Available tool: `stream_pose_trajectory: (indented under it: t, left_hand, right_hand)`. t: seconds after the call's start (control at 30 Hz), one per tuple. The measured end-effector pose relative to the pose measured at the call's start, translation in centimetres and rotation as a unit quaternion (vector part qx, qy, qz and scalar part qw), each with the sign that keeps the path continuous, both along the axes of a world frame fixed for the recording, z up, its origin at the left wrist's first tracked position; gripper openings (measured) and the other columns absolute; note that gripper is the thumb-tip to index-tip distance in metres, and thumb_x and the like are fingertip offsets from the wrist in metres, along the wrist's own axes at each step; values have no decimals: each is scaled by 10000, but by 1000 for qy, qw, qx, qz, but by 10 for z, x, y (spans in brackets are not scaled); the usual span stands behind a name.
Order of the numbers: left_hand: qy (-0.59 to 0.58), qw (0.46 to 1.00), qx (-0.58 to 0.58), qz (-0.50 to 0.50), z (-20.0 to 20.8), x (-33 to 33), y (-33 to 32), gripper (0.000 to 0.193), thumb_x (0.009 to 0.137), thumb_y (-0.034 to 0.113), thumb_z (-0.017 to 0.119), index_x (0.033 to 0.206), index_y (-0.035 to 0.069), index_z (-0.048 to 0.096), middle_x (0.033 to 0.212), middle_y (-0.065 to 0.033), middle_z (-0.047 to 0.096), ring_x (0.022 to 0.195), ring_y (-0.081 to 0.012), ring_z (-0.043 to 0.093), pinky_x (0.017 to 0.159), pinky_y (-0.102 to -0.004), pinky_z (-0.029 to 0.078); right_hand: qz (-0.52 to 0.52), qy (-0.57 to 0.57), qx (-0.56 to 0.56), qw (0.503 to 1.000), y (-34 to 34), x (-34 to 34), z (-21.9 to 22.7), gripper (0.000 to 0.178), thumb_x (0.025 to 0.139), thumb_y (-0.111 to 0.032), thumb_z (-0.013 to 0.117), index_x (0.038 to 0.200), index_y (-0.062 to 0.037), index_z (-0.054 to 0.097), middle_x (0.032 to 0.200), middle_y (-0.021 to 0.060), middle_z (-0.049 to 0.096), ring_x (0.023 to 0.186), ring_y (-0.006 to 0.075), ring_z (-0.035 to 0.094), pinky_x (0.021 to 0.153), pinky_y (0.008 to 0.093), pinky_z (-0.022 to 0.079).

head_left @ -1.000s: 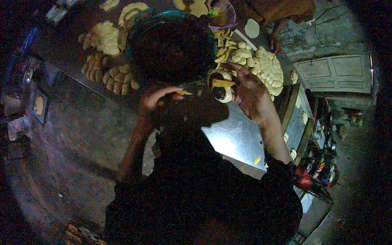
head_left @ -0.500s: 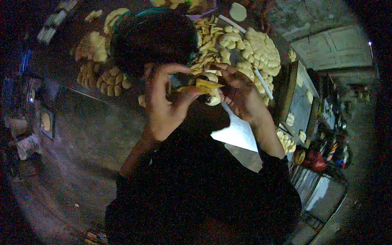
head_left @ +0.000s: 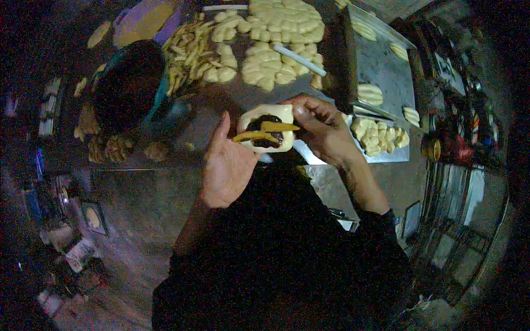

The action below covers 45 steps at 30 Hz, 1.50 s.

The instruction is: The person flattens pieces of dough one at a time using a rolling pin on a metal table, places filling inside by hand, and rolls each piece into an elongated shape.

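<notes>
A flattened piece of pale dough (head_left: 284, 113) is held up in front of my chest, over the near edge of the table. Dark, glossy filling (head_left: 255, 127) lies on it, with yellow, banana-like strips (head_left: 280, 127) across the top. My left hand (head_left: 227, 174) carries the dough from below and the left, palm up, thumb apart; its other fingers are hidden under the dough. At the dough's right edge, my right hand (head_left: 328, 132) grips it between thumb and curled fingers.
Left of the dough stands a dark-filled bowl with a green rim (head_left: 164, 91). Beyond lie heaped yellow strips (head_left: 190, 47), many dough pieces (head_left: 284, 22) and a white rod (head_left: 301, 60). On the right, a metal tray (head_left: 386, 69) holds shaped dough, with more dough pieces (head_left: 381, 137) nearer me.
The view has shifted right. The dough, partly hidden between my hands before, now lies spread with its filling showing. My left hand has turned palm up beneath it.
</notes>
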<state>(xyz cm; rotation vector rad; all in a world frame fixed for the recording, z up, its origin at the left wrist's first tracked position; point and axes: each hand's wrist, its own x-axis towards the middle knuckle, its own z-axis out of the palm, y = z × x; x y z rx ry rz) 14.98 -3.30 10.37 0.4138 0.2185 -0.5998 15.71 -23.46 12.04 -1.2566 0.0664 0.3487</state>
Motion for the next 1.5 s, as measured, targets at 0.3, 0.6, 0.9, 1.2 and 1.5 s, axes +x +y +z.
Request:
stream_pose_trajectory:
  t: [0.3,0.6,0.9,1.2,1.5]
  left_hand:
    - [-116,981,138,-67,14,-29,-100,147,970,126,620,1094,101,546,1205,-122,617,1116,-259,636,905,-428,562]
    - [-243,959,120,-84,54,-56,-149,536,868,132,755,1271,46,412,1219,-145,603,1113,-271,632,983,-391,517]
    - [-521,799,293,67,84,-34,-138,715,774,92,847,1354,-5,440,1138,-131,636,1100,-201,618,950,-342,514]
    - [-574,702,406,114,92,8,-75,296,814,74,802,1086,25,699,1077,-87,652,956,-185,643,845,-302,515]
    - [-585,608,525,112,86,31,-53,258,737,103,837,968,24,755,941,-89,716,893,-212,666,808,-325,516]
  right_hand:
    - [-25,-191,-286,938,-126,-66,45,236,859,-9,741,1092,25,728,1097,142,721,1008,201,683,915,319,539]
    - [-72,-454,-423,781,-185,-97,62,548,695,-225,841,1191,-33,710,1046,123,712,914,250,697,795,322,551]
    - [-45,-608,-412,677,-153,-64,87,412,683,-278,817,1048,-94,765,903,87,651,775,227,651,665,308,525]
    - [-6,-570,-374,732,-99,-25,99,390,695,-247,845,990,-18,731,958,127,655,878,257,654,771,322,520]
    - [14,-392,-305,868,-76,-7,99,723,726,-103,865,1344,60,526,983,57,661,897,131,645,847,282,506]
